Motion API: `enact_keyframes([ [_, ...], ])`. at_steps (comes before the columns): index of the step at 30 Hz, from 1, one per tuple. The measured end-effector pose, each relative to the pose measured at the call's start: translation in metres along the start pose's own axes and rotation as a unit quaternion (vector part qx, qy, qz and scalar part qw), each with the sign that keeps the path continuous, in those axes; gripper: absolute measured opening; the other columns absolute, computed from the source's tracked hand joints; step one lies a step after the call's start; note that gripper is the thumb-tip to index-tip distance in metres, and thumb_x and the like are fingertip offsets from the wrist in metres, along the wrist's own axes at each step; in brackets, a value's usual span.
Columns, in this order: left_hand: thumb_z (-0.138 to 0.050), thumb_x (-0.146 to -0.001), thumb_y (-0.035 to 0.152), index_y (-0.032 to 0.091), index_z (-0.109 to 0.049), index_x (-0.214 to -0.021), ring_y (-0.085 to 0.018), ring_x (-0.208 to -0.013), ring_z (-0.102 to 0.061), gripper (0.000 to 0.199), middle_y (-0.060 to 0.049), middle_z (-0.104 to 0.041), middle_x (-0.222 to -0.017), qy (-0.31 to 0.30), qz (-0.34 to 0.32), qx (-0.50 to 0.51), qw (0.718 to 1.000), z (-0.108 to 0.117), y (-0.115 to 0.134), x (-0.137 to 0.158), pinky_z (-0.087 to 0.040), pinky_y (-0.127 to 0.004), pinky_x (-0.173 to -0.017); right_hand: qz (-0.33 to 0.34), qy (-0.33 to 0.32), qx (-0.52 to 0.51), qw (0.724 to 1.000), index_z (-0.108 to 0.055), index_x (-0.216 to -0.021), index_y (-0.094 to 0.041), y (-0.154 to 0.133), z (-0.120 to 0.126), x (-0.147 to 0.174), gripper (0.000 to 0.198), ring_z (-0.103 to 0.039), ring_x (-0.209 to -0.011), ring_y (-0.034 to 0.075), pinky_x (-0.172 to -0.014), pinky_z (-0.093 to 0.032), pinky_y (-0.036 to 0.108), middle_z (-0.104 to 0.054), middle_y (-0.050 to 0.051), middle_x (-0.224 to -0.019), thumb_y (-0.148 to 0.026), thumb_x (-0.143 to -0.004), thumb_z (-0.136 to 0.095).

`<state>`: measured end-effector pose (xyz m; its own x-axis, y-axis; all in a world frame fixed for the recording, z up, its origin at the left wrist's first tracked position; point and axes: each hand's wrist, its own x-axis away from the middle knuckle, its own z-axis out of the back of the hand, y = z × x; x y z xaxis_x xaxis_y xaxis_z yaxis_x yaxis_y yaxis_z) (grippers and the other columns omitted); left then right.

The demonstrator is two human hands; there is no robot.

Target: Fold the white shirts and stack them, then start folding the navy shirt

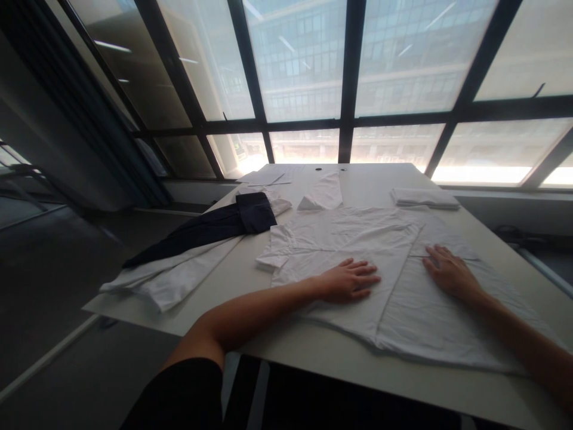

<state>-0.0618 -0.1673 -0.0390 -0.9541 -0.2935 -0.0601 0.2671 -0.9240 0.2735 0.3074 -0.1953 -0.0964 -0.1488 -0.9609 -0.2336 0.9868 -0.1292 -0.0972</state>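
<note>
Flatly on garment (396, 298): left hand (349, 282), right hand (453, 273).

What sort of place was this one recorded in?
Probably an office or similar workroom: wide black-framed windows, a long dark curtain, and a white table with a white garment spread on it.

Shows plain white on the spread garment (398, 286), navy on the cloth (219, 226), off-white on the table (239, 278), black on the sleeve (183, 391).
</note>
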Motion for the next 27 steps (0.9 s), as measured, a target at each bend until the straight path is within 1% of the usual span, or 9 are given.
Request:
enact_keyframes([
  [6, -0.037, -0.108, 0.045, 0.025, -0.04, -0.156, -0.023, -0.155, -0.021, 0.052, -0.006, -0.031, -0.166, 0.001, -0.003, -0.001, 1.0, -0.0012, -0.0009, 0.0, -0.014, -0.047, -0.125, 0.015, 0.008, -0.001, 1.0, -0.051, -0.148, -0.006, 0.0028, -0.0033, -0.0009, 0.069, -0.04, -0.145, 0.036, -0.115, -0.036, 0.057, -0.047, 0.023, -0.154, -0.049, -0.102, -0.021],
  [16, -0.037, -0.107, 0.045, 0.027, -0.04, -0.156, -0.022, -0.155, -0.02, 0.052, -0.004, -0.03, -0.166, -0.006, 0.005, 0.004, 1.0, -0.0008, -0.0004, -0.0005, -0.011, -0.045, -0.126, 0.007, 0.004, -0.009, 1.0, -0.05, -0.148, -0.006, 0.0054, -0.0062, -0.0024, 0.07, -0.04, -0.145, 0.037, -0.115, -0.036, 0.058, -0.046, 0.023, -0.155, -0.051, -0.101, -0.023],
  [20, -0.037, -0.107, 0.045, 0.028, -0.039, -0.157, -0.022, -0.155, -0.02, 0.052, -0.004, -0.03, -0.166, -0.005, 0.005, 0.005, 1.0, -0.0012, -0.0008, -0.0005, -0.011, -0.045, -0.126, 0.005, 0.0, -0.005, 1.0, -0.05, -0.148, -0.006, 0.0047, -0.005, -0.0029, 0.069, -0.04, -0.145, 0.036, -0.116, -0.036, 0.056, -0.047, 0.022, -0.154, -0.049, -0.101, -0.023],
  [24, -0.037, -0.107, 0.046, 0.026, -0.04, -0.156, -0.024, -0.155, -0.021, 0.053, -0.005, -0.031, -0.166, -0.003, 0.001, 0.01, 1.0, -0.0018, -0.0016, -0.0004, -0.012, -0.046, -0.126, 0.005, -0.002, 0.0, 1.0, -0.049, -0.148, -0.007, 0.0035, -0.0048, -0.003, 0.067, -0.039, -0.146, 0.035, -0.117, -0.034, 0.055, -0.047, 0.022, -0.155, -0.047, -0.101, -0.025],
  [27, -0.037, -0.107, 0.046, 0.027, -0.039, -0.157, -0.023, -0.155, -0.021, 0.053, -0.005, -0.031, -0.166, -0.004, 0.003, 0.01, 1.0, -0.0019, -0.0022, -0.0006, -0.011, -0.046, -0.126, -0.001, -0.003, -0.001, 1.0, -0.049, -0.149, -0.01, 0.0035, -0.006, -0.0028, 0.064, -0.038, -0.147, 0.034, -0.117, -0.034, 0.054, -0.046, 0.02, -0.156, -0.047, -0.101, -0.026],
])
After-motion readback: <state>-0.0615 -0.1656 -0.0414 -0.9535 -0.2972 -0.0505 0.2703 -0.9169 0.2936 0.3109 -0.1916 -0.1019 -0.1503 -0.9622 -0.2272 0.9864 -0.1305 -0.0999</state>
